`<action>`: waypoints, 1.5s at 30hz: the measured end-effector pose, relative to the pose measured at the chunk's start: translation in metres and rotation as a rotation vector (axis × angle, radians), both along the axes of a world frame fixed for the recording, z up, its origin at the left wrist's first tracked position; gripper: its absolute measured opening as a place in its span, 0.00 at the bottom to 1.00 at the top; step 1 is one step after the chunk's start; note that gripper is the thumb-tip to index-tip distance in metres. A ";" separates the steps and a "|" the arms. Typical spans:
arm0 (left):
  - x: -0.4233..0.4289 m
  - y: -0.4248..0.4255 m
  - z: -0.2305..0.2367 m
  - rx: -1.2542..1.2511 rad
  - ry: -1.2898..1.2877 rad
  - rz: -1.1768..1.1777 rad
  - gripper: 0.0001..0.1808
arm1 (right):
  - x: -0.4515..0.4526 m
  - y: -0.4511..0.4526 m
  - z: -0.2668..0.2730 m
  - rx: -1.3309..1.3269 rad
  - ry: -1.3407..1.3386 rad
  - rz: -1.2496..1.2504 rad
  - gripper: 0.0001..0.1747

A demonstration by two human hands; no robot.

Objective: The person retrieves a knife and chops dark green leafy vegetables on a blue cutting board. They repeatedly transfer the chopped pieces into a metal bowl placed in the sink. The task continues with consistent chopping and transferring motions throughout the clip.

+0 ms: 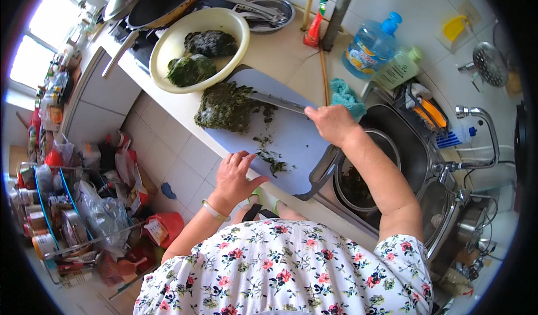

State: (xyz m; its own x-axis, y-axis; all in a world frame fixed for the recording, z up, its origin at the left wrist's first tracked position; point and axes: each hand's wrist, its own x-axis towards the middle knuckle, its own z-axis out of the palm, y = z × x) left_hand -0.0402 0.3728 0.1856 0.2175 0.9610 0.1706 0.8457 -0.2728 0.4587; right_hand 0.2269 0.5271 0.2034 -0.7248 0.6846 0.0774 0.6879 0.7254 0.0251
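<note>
My right hand [332, 124] grips a knife [281, 103] near the right side of a grey-blue cutting board [290, 143]. The blade reaches left to a frosty block of dark leafy greens [225, 107] on the board's left part. Chopped green bits [271, 159] lie scattered over the middle of the board. My left hand [237, 174], its fingers apart and holding nothing, is at the counter's front edge, below the block. A pale yellow basin [159, 65] behind the board's left end holds two more clumps of greens [210, 44].
On the right, a sink [399, 134] holds a metal pot [357, 206]. A teal cloth [345, 96] and a dish soap bottle [365, 50] stand near it. A wok [168, 0] is at the back left; a crowded wire rack [88, 241] is at the left on the floor.
</note>
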 end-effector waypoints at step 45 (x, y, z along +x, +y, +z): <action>0.277 0.044 0.001 -0.049 -0.734 -0.815 0.26 | 0.107 -0.247 0.003 -0.541 1.315 -1.125 0.13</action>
